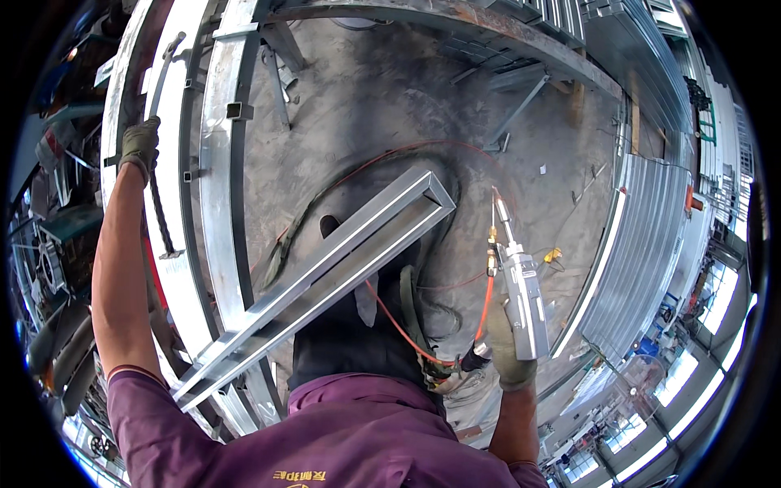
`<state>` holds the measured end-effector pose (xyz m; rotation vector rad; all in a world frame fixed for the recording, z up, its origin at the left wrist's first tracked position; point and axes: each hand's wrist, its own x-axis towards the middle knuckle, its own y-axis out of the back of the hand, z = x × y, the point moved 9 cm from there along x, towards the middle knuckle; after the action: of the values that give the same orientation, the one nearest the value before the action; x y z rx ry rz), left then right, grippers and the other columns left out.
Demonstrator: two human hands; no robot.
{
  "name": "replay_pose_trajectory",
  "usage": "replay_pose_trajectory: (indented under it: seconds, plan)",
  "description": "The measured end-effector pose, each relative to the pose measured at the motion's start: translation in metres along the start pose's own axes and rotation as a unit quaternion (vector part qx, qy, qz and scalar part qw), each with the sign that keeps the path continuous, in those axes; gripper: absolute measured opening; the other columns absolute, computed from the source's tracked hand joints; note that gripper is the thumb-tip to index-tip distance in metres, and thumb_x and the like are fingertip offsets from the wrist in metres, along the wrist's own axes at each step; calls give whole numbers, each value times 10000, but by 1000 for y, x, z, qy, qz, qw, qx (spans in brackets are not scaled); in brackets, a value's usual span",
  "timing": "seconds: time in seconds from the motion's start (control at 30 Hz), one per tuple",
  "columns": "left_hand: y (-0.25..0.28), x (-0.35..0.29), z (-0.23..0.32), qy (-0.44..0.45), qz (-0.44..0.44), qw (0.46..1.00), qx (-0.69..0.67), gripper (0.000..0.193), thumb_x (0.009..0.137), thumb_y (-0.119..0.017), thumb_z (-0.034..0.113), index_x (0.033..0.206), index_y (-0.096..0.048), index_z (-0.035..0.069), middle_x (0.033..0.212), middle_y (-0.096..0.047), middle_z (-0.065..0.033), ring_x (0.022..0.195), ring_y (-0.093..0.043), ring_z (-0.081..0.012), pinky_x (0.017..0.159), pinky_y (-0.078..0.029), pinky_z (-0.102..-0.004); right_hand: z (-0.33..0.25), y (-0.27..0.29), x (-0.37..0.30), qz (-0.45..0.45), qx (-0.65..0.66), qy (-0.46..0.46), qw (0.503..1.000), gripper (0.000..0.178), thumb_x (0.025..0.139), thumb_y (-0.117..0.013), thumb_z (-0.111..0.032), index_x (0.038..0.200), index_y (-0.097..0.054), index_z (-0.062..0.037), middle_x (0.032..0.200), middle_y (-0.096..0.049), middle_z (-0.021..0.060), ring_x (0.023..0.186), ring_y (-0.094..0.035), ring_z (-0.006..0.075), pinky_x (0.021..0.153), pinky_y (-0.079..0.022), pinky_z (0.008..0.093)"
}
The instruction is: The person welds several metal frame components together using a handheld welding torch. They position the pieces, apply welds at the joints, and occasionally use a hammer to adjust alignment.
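My left hand (140, 146), in an olive work glove, is closed round a long, slim metal rod (159, 203). The rod has a short crosspiece at its near end, and its far end reaches past the hand over a pale steel beam. In a similar glove, my right hand (512, 351) grips a grey-and-white handheld welding gun (525, 297) with a copper-coloured nozzle pointing away from me. An orange hose (486, 305) and a thin feed tube run along its side. Between my hands, a long galvanized steel channel (313, 285) lies slantwise in front of my body.
Steel bench rails (224, 171) run along the left. Cables (309, 211) loop over the concrete floor (358, 106). Stacked corrugated metal sheets (639, 244) stand at the right, and a heavy beam (488, 28) crosses the far side. Cluttered metal parts (69, 236) lie far left.
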<state>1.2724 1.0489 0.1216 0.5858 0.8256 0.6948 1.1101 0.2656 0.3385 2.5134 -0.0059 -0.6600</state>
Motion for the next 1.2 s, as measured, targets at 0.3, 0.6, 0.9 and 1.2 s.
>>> replay_pose_trajectory:
  seconds: [0.3,0.6,0.9,1.2]
  plan:
    - [-26,-330,-19,2,-71,992,-108,394,1042,-755,463,945,-693,86,686,-541,49,479,-443,-53,406,-331,-271,-6,-26,-8,-54,-100,153,982,86,939,-816,-79,987,-749,-52,808,-714,77,687,-720,250,633,-572,365]
    - [-135,-498,-57,-12,-227,962,-154,235,1084,-734,265,1014,-688,45,783,-621,32,691,-539,-55,601,-437,-259,13,-25,-7,-26,-124,225,966,100,910,-818,-63,958,-736,-32,799,-714,113,685,-718,316,615,-577,416]
    - [-149,-497,-56,-15,-206,966,-154,237,1074,-744,245,1027,-730,14,774,-647,12,693,-550,-64,606,-452,-287,-17,-37,-5,-30,-142,269,952,101,906,-827,-44,952,-738,-43,794,-709,95,688,-717,301,615,-571,410]
    - [-149,-495,-50,-12,-196,967,-161,263,1081,-737,267,1008,-714,15,743,-661,6,674,-563,-63,590,-453,-287,-2,-45,-10,-65,-190,231,952,199,942,-803,-81,1131,-744,-67,970,-744,92,861,-734,294,738,-565,413]
